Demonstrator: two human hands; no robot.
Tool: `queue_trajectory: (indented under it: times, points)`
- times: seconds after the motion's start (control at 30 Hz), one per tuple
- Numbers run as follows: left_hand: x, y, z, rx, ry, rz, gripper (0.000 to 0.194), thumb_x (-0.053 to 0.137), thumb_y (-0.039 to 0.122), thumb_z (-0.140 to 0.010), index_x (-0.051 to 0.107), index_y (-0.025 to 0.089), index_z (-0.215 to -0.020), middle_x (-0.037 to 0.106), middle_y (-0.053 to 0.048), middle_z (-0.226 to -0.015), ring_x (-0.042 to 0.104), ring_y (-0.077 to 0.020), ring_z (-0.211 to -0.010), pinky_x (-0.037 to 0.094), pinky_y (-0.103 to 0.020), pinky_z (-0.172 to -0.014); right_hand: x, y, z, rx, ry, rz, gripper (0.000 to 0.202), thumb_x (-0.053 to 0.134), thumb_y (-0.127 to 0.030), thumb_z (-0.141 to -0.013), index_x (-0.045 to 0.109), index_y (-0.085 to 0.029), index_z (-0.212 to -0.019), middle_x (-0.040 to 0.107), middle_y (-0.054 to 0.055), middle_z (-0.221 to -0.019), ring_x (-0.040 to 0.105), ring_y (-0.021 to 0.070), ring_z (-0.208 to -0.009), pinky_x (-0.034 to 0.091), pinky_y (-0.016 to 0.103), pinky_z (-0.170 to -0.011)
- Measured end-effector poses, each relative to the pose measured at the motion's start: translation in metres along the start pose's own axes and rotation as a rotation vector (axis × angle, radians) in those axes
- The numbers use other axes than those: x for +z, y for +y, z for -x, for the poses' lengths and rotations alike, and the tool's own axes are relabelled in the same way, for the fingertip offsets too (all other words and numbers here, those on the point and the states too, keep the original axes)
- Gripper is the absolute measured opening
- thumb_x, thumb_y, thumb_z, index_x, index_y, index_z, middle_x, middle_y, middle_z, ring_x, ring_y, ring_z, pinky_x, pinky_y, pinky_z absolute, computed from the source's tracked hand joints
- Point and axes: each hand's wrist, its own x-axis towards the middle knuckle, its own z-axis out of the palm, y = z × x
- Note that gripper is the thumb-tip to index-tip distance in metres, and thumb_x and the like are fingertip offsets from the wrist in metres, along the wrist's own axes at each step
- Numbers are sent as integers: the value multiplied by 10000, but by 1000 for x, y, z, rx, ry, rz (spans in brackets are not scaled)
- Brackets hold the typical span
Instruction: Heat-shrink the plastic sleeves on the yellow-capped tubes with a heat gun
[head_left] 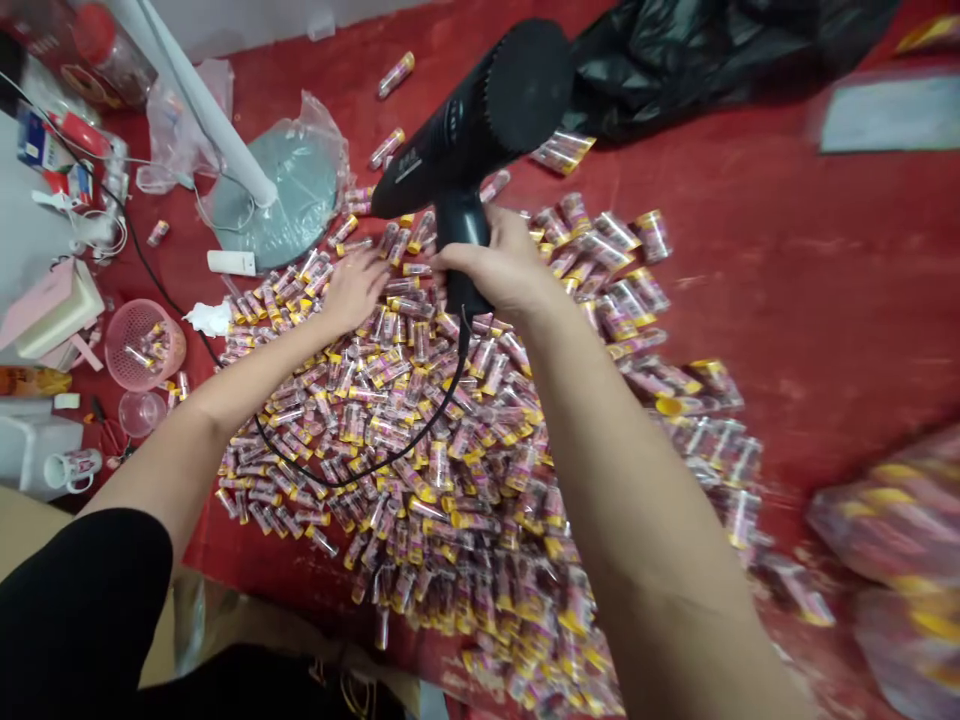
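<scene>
My right hand (517,262) is wrapped round the handle of a black hair dryer (459,135), holding it above the table. The dryer's narrow nozzle points to the left, and its black cord (409,455) loops down over the pile. Beneath lies a wide heap of small clear tubes (390,420) with yellow ends and pink-purple contents or labels. My left hand (357,290) rests palm down on the upper left part of the heap, fingers stretched out and touching tubes. It appears to grip nothing.
A lamp base (289,190) under plastic film stands at the upper left. Nearby are a pink basket (180,350) with some tubes, a mug (71,468) and a white remote (231,263). A black plastic bag (705,60) lies at the back; filled bags (900,520) sit right.
</scene>
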Motion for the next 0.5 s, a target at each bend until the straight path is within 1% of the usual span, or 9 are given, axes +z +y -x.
queue_trajectory:
  times: [0.03, 0.07, 0.1, 0.17, 0.23, 0.3, 0.37, 0.43, 0.5]
  points:
    - [-4, -11, 2, -93, 60, -23, 599, 224, 490, -1067, 478, 235, -1546, 408, -104, -1644, 273, -297, -1562, 173, -559, -1282, 0, -1, 0, 14, 2, -2, 376, 787, -197, -633, 534, -233, -908, 582, -13, -674, 594, 166, -606, 573, 321, -547]
    - [-8, -21, 3, -187, 88, -50, 623, 234, 529, -1059, 407, 252, -1590, 353, -101, -1675, 206, -319, -1585, 153, -597, -1276, -1, -2, 3, 37, -4, -1, 367, 786, -211, -637, 532, -234, -901, 581, -14, -667, 586, 163, -589, 564, 315, -529]
    - [-11, -29, 5, -273, 80, -76, 660, 250, 572, -1046, 326, 268, -1627, 290, -97, -1704, 149, -343, -1598, 141, -635, -1265, -4, -5, 8, 66, -18, 5, 359, 787, -222, -640, 531, -234, -892, 581, -13, -662, 576, 160, -570, 552, 309, -509]
    - [-14, -38, 10, -372, -20, -116, 743, 273, 641, -1019, 207, 274, -1662, 189, -97, -1736, 85, -389, -1605, 132, -687, -1244, -10, -10, 22, 118, -51, 35, 353, 795, -233, -639, 538, -230, -882, 589, -6, -662, 563, 158, -544, 523, 296, -468]
    - [-13, -38, 18, -337, -124, -133, 773, 267, 659, -1013, 183, 255, -1667, 135, -99, -1747, 56, -414, -1604, 98, -705, -1241, -17, -15, 40, 166, -95, 80, 364, 814, -219, -622, 563, -224, -886, 599, 2, -671, 563, 161, -543, 500, 284, -446]
    - [-11, -34, 27, -213, -176, -118, 761, 260, 651, -1019, 220, 242, -1660, 148, -102, -1744, 50, -408, -1606, 35, -697, -1247, -21, -17, 56, 196, -144, 112, 381, 836, -206, -598, 594, -219, -891, 605, 2, -682, 564, 159, -549, 485, 271, -435]
    - [-11, -33, 37, -86, -207, -53, 740, 249, 634, -1031, 242, 233, -1652, 201, -112, -1731, 76, -369, -1611, 15, -664, -1259, -22, -18, 70, 214, -154, 123, 395, 854, -227, -588, 615, -219, -902, 615, -4, -698, 558, 148, -542, 472, 257, -425]
    - [-13, -38, 47, -22, -202, 33, 718, 220, 608, -1046, 238, 220, -1650, 235, -123, -1720, 121, -318, -1612, 45, -609, -1278, -21, -18, 81, 227, -109, 130, 409, 865, -265, -585, 620, -223, -910, 625, -10, -707, 549, 139, -523, 456, 247, -407]
    - [-17, -48, 58, -31, -146, 84, 700, 187, 589, -1057, 246, 218, -1647, 248, -125, -1716, 144, -291, -1611, 60, -570, -1288, -19, -19, 92, 237, -58, 144, 406, 876, -290, -578, 617, -228, -885, 620, -16, -679, 535, 137, -494, 437, 244, -385]
